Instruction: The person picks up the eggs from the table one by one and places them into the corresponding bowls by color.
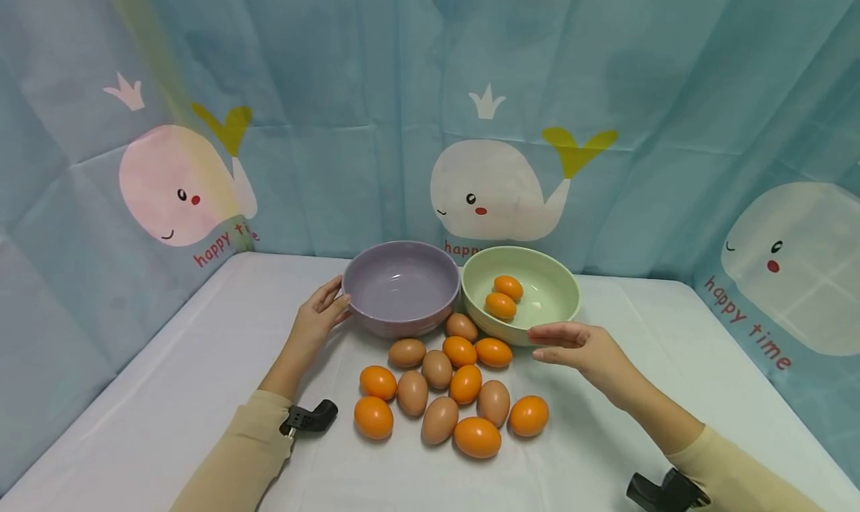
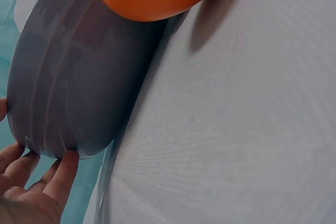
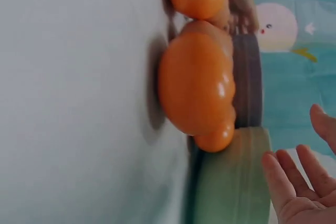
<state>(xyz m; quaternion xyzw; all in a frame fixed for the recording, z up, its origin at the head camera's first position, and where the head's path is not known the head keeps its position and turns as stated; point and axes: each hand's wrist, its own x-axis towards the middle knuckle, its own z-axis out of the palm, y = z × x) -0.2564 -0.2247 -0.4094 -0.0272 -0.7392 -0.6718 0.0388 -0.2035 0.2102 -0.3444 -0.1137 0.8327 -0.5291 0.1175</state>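
At the left side of the purple bowl [image 1: 402, 284], my left hand [image 1: 319, 324] touches the outer wall with its fingertips; in the left wrist view its fingers [image 2: 66, 174] rest on the bowl's wall. My right hand [image 1: 583, 350] is held at the front right of the green bowl [image 1: 571, 303], fingers extended and thumb apart, holding nothing. Two orange eggs [image 1: 500, 305] lie inside the green bowl. In front of both bowls several orange eggs [image 1: 373, 417] and several brown eggs [image 1: 440, 420] lie loose on the white table.
The two bowls stand side by side near the back of the white tabletop [image 1: 672, 348]. Behind and beside the table hangs a blue curtain [image 1: 349, 86] with whale prints. Each wrist wears a black camera mount [image 1: 309, 416].
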